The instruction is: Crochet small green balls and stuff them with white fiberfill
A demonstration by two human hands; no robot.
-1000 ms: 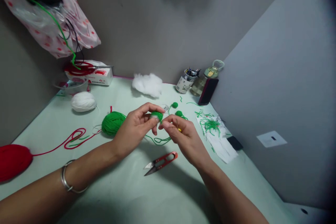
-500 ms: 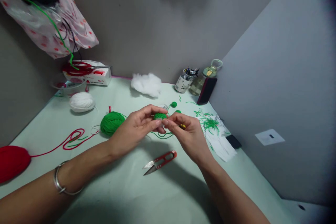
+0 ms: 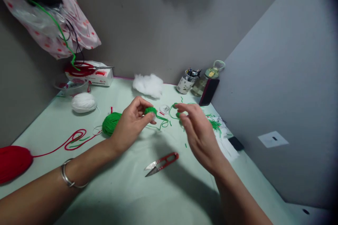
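My left hand (image 3: 133, 119) is closed on a small green crochet piece (image 3: 150, 110), gripped between thumb and fingers. A green yarn tail (image 3: 161, 117) trails from the piece toward the right. My right hand (image 3: 198, 135) is apart from it, fingers stretched out and thumb separated. Its fingertips are over a small green ball (image 3: 174, 105), and another green ball (image 3: 178, 115) shows by the thumb; whether it touches either I cannot tell. Red-handled thread snips (image 3: 165, 161) lie on the table below my hands. Beside my left wrist sits a green yarn ball (image 3: 111, 123).
Red yarn (image 3: 14, 165) and a white yarn ball (image 3: 83, 102) lie left. White stuffing (image 3: 148, 85) is at the back. A pen holder (image 3: 186, 82), bottle (image 3: 202, 82) and phone (image 3: 209, 92) stand back right. Green scraps (image 3: 215, 124) and white paper (image 3: 228, 149) lie right.
My right hand has let go of the green crochet piece and moved right, its fingers opening. The left hand keeps the piece, shifted slightly left and up. The yellow item by my right fingers no longer shows.
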